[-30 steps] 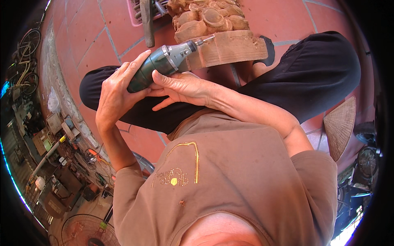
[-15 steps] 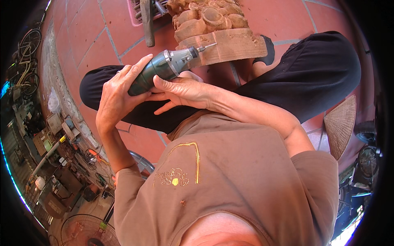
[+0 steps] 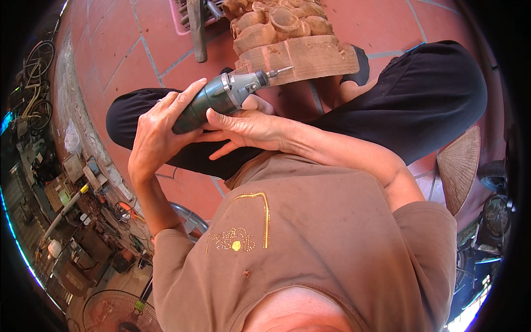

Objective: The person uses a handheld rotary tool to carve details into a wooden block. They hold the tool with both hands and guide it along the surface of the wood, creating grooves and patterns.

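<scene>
My left hand (image 3: 160, 124) is wrapped around the dark green body of a die grinder (image 3: 213, 100), its thumb hidden behind the tool. The grinder has a grey metal head and a thin burr bit pointing up and right. My right hand (image 3: 251, 128) comes across from the right and holds the lower side of the body, thumb against it and lower fingers loosely stretched. Just beyond the bit stands a carved wooden piece (image 3: 310, 58), with rounded carved shapes above a flat, thick base. The tip overlaps the base in view; whether they touch, I cannot tell.
A mallet-like wooden tool (image 3: 197, 33) lies beside a pink tray (image 3: 180, 22) of tools at the far left. My crossed legs in dark trousers (image 3: 409, 105) frame the carving. A conical hat (image 3: 460, 169) lies at right; a fan (image 3: 119, 311) and clutter fill the lower left.
The grinder's head and bit have dipped slightly toward me. The carving sits marginally higher in view. Both hands keep nearly the same hold.
</scene>
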Motion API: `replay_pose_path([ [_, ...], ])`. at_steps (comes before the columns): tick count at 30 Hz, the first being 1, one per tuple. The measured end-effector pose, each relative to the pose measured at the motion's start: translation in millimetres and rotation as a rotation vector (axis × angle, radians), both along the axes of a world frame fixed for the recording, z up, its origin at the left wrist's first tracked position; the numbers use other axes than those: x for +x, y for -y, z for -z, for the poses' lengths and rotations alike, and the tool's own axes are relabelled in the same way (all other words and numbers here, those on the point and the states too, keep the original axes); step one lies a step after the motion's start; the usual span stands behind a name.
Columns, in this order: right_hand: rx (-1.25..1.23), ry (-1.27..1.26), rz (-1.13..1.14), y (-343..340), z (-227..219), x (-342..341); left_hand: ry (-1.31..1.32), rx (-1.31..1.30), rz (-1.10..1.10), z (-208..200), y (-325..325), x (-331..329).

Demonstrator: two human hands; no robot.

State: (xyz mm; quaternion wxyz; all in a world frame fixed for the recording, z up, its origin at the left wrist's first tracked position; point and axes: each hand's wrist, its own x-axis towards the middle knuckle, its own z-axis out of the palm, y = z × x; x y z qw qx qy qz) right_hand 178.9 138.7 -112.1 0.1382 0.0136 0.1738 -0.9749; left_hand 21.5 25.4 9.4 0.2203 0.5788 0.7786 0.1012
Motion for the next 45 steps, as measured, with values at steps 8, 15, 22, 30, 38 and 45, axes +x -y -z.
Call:
replay_pose_path([
  [8,0.03,-0.03,-0.039,3.1,-2.5,8.0,0.007,0.0,0.036,0.2,3.9,2.0],
  [15,0.033,-0.026,-0.025,4.7,-1.6,8.8,0.003,0.016,0.043,2.0,4.1,2.8],
  [22,0.024,-0.008,-0.008,1.5,1.7,2.8,-0.014,0.006,0.022,2.7,0.8,0.4],
  [30,0.014,0.011,0.008,-1.9,5.0,-3.3,-0.004,0.013,0.003,4.5,-2.7,-3.2],
  [38,0.022,0.048,0.05,-8.5,-1.1,-5.9,-0.013,0.035,-0.001,5.2,-6.2,-5.5],
  [45,0.074,-0.006,0.043,-13.0,2.6,-12.1,-0.04,0.041,-0.001,7.2,-8.7,-9.1],
])
